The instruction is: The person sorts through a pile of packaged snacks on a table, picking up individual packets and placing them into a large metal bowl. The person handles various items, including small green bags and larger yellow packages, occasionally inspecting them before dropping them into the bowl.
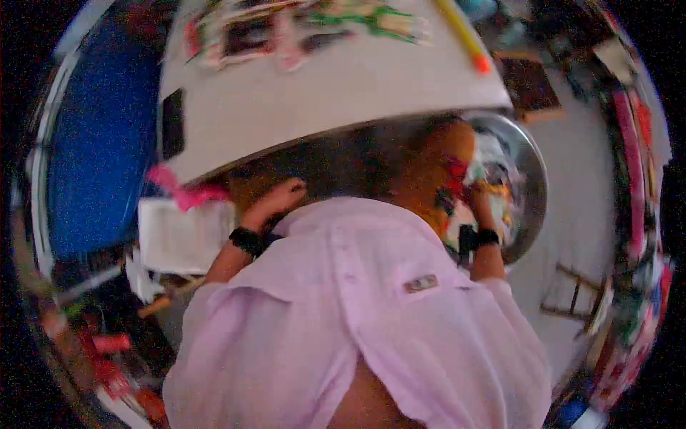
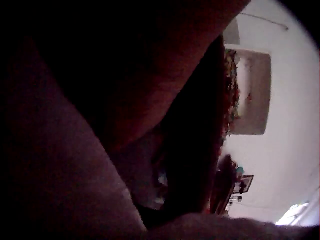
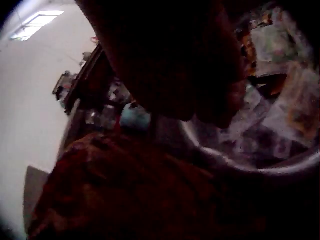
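My right hand [image 1: 481, 203] reaches over a wide metal basin [image 1: 537, 175] on the right, its wrist wearing a black band. Plastic packets [image 3: 295, 105] with coloured prints lie in the basin, and an orange-yellow patch shows right at the fingertips in the head view. In the right wrist view that hand is a dark shape above the basin's rim; I cannot tell whether it pinches a packet. My left hand [image 1: 275, 200] rests low by the lap, beside the table's near edge, with nothing seen in it. The left wrist view shows it mostly in shadow.
A white table [image 1: 343, 93] stands in front, with flat printed packets [image 1: 250, 36], a yellow stick with an orange tip [image 1: 461, 36] and a dark flat object [image 1: 173, 123] on it. A white tray [image 1: 182, 236] and pink cloth [image 1: 189, 191] lie left.
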